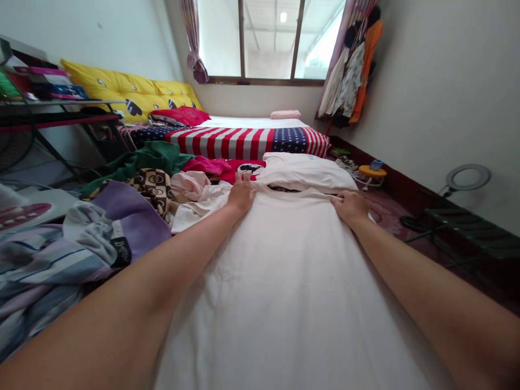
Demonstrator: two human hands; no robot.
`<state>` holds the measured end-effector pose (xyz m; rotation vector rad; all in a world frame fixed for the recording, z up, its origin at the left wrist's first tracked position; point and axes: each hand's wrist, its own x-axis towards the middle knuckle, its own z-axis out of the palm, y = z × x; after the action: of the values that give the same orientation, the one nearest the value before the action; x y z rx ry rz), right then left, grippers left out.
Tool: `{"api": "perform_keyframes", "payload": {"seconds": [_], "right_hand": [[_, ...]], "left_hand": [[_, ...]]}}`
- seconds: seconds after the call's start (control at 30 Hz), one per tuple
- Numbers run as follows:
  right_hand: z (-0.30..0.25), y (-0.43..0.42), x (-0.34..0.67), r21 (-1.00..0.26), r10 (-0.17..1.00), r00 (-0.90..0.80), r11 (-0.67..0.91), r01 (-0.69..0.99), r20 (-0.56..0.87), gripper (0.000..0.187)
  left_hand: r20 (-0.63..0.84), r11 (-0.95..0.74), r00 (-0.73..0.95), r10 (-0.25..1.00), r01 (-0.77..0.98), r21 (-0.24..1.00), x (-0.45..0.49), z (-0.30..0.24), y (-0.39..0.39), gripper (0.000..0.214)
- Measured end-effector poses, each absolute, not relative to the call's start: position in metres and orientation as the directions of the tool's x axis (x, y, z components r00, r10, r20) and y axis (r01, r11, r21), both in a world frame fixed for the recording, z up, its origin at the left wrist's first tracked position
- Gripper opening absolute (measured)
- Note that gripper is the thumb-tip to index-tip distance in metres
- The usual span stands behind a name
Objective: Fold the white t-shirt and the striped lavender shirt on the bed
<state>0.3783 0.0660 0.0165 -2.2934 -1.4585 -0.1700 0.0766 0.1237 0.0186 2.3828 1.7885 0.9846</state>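
Note:
A white shirt (292, 265) lies spread flat in front of me, its far edge between my two hands. My left hand (242, 195) is closed on the far left corner of the cloth, fingers pointing away from me. At the far right corner, my right hand (351, 207) pinches the edge between thumb and fingers. Just beyond that edge rests a folded white T-shirt (309, 169). A red garment with a black-and-white print (249, 170) lies past my left hand. Beside my left wrist is a crumpled cream-white garment (203, 206).
Heaped clothes fill the left side: a purple piece (132, 214), a brown patterned one (152, 187), a green one (150, 160) and striped cloth (44, 271). A bed with a flag-pattern cover (227, 142) stands behind. To the right are an orange-topped stool (371, 171) and a ring light (468, 177).

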Motion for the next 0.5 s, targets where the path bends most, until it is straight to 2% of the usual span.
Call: {"api": "perform_keyframes", "payload": {"seconds": [0.07, 0.13, 0.23, 0.27, 0.3, 0.4, 0.5], "right_hand": [[0.027, 0.055, 0.364, -0.266, 0.851, 0.451, -0.385, 0.884, 0.268, 0.047], [0.031, 0.033, 0.346, -0.233, 0.875, 0.378, -0.317, 0.92, 0.302, 0.063], [0.022, -0.016, 0.33, -0.095, 0.934, 0.031, 0.003, 0.995, 0.356, 0.067], [0.017, -0.032, 0.332, -0.061, 0.95, -0.072, 0.095, 0.994, 0.304, 0.066], [0.011, -0.045, 0.336, -0.045, 0.968, -0.103, 0.116, 0.992, 0.23, 0.063], [0.003, -0.068, 0.353, -0.024, 0.99, 0.115, -0.113, 0.993, 0.087, 0.066], [0.009, -0.072, 0.352, 0.023, 0.949, 0.309, -0.31, 0.95, 0.062, 0.076]], "left_hand": [[0.43, -0.37, 0.207, 0.879, 0.864, 0.341, 0.08, 0.022, 0.1, 0.054], [0.335, -0.445, 0.342, 0.878, 0.842, 0.305, 0.079, 0.024, 0.07, 0.057], [0.116, -0.586, 0.578, 0.808, 0.768, 0.258, 0.06, 0.02, 0.027, 0.073], [0.061, -0.606, 0.611, 0.789, 0.759, 0.238, 0.05, 0.018, 0.017, 0.076], [0.035, -0.605, 0.613, 0.789, 0.768, 0.211, 0.04, 0.015, 0.01, 0.078], [0.071, -0.544, 0.539, 0.839, 0.83, 0.124, 0.013, 0.009, 0.002, 0.076], [0.09, -0.491, 0.485, 0.87, 0.867, 0.083, 0.006, 0.008, 0.001, 0.075]]}}
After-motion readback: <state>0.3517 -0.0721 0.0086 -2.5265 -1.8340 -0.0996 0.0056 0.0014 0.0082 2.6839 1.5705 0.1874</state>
